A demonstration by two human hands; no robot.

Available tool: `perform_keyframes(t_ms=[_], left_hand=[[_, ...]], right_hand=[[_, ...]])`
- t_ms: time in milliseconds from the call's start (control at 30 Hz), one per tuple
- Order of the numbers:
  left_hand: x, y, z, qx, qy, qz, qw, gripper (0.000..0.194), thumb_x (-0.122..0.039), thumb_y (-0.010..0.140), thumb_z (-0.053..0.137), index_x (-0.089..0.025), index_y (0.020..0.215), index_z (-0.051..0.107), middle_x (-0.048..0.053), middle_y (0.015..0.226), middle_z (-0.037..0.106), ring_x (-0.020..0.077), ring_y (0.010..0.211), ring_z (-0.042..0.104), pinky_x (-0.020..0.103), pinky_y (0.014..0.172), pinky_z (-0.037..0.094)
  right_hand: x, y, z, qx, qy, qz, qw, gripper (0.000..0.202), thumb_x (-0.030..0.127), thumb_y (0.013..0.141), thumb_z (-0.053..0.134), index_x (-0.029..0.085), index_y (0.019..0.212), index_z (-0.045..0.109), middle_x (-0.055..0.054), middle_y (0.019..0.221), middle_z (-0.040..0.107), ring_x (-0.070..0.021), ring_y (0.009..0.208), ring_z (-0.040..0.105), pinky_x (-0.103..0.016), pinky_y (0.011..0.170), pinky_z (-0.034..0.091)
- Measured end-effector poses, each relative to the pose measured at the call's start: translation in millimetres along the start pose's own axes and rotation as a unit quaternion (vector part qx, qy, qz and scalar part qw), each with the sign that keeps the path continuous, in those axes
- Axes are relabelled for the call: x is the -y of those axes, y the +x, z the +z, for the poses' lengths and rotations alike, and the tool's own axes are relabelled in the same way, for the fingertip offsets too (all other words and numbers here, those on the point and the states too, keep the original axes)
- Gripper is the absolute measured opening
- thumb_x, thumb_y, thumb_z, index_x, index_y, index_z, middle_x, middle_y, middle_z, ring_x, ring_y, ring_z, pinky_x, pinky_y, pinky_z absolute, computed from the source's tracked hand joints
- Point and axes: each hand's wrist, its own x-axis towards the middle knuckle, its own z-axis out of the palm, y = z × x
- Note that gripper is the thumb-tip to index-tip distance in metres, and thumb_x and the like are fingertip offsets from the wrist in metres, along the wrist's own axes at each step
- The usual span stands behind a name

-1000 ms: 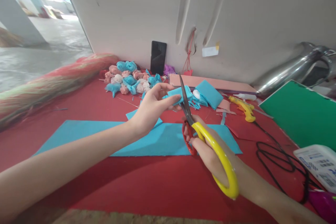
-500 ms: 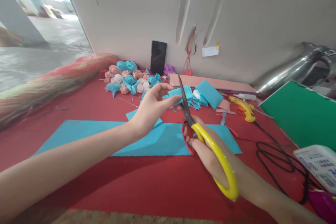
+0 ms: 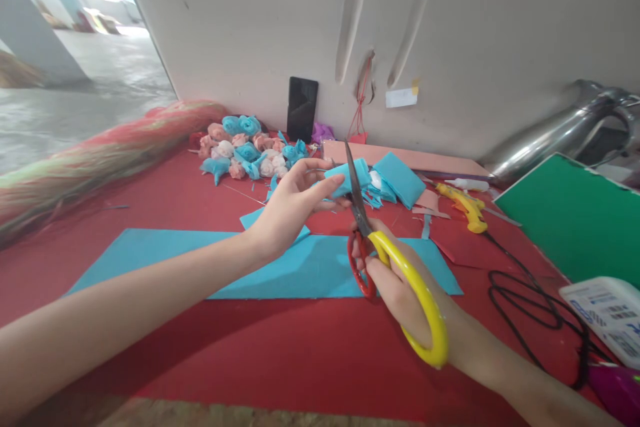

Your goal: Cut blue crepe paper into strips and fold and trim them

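My left hand (image 3: pixel 297 203) pinches a small folded piece of blue crepe paper (image 3: pixel 343 179) between thumb and fingers. In my right hand (image 3: pixel 400 280) is a pair of scissors (image 3: pixel 417 290) with one yellow and one red handle loop. The upper dark blade crosses in front of the blue piece; the lower blade is mostly hidden, and I cannot tell whether the paper is being cut. Beneath both hands a long blue crepe paper strip (image 3: pixel 295 273) lies flat on the red table surface (image 3: pixel 280 347). A smaller blue piece (image 3: pixel 253 219) lies partly behind my left wrist.
Blue, pink and white paper flowers (image 3: pixel 247 150) are heaped at the back left, by an upright phone (image 3: pixel 301 109). A folded blue packet (image 3: pixel 400 180) lies behind the scissors. At right are a yellow glue gun (image 3: pixel 467 203), its black cord (image 3: pixel 525 313) and a green board (image 3: pixel 580 220).
The blue piece in my left hand has turned and risen slightly. The scissors have shifted a little, their yellow loop moving up and left. The surrounding things stay put.
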Motion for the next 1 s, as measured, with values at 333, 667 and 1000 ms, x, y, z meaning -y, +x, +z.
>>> perform_keyframes(t_ms=[333,667,1000], left_hand=[[5.9,2.0,-6.8,0.072,0.181,-0.003,0.981,0.033,-0.043,0.087,0.049,-0.016,0.067,0.053,-0.001,0.066,0.056,0.0110,0.064,0.053,0.026,0.069,0.044],[10.6,6.8,-16.1,0.072,0.210,0.049,0.974,0.031,-0.040,0.089,0.047,-0.017,0.070,0.054,-0.001,0.070,0.058,0.0116,0.072,0.055,0.026,0.076,0.043],[11.3,6.2,-13.4,0.077,0.186,0.031,0.979,0.028,-0.038,0.086,0.050,-0.016,0.069,0.055,-0.001,0.070,0.059,0.0122,0.072,0.056,0.028,0.076,0.045]], right_hand=[[-1.5,1.6,-0.6,-0.005,0.002,0.000,1.000,0.013,0.016,0.077,0.039,0.024,0.085,0.044,-0.001,0.076,0.055,-0.0166,0.067,0.055,-0.029,0.060,0.044],[7.1,0.7,-1.9,0.026,0.027,0.021,0.999,0.014,0.015,0.072,0.037,0.021,0.085,0.040,-0.002,0.076,0.049,-0.0161,0.067,0.049,-0.030,0.057,0.041],[-1.7,2.1,0.4,0.011,-0.002,-0.016,1.000,0.018,0.014,0.075,0.039,0.023,0.089,0.046,-0.002,0.077,0.054,-0.0167,0.066,0.053,-0.029,0.058,0.043]])
